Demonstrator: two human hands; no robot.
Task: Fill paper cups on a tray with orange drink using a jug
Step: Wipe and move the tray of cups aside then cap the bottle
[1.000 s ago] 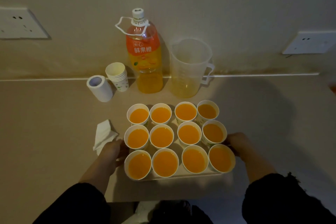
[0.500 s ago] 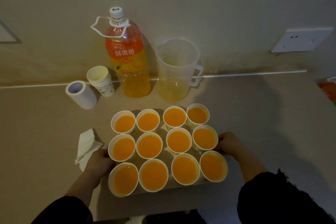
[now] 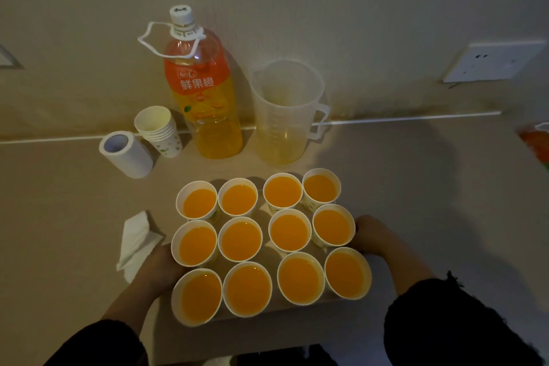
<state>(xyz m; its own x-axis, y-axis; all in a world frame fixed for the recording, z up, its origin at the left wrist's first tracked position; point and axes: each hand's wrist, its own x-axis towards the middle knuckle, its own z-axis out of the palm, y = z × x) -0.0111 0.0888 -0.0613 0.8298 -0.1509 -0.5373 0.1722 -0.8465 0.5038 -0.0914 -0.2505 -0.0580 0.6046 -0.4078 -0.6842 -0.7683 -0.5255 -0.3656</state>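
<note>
We cannot tell what the fingers of either hand are doing. The left hand (image 3: 162, 269), lower left of centre, and the right hand (image 3: 371, 236), right of centre, sit against opposite sides of the tray (image 3: 269, 246), and the paper cups (image 3: 240, 239) hide the fingers. Dark sleeves are cut off at the bottom edge.

Of the tray we make out only pale slivers between the cups. The cups stand in three rows of four, round, white-rimmed and filled with opaque orange drink.

Above them in the frame, the translucent plastic jug (image 3: 285, 116) stands on the table (image 3: 59, 217) by the wall, with a little pale liquid at its bottom. Just left of it is a clear bottle (image 3: 205, 98) with an orange label, partly full.

Farther left are a stack of cups (image 3: 160, 134) and a white roll (image 3: 127, 154) lying tilted. A crumpled tissue (image 3: 136, 241) lies beside the left hand. At the right edge, something orange (image 3: 534, 140) is cut off and too blurred to identify.
</note>
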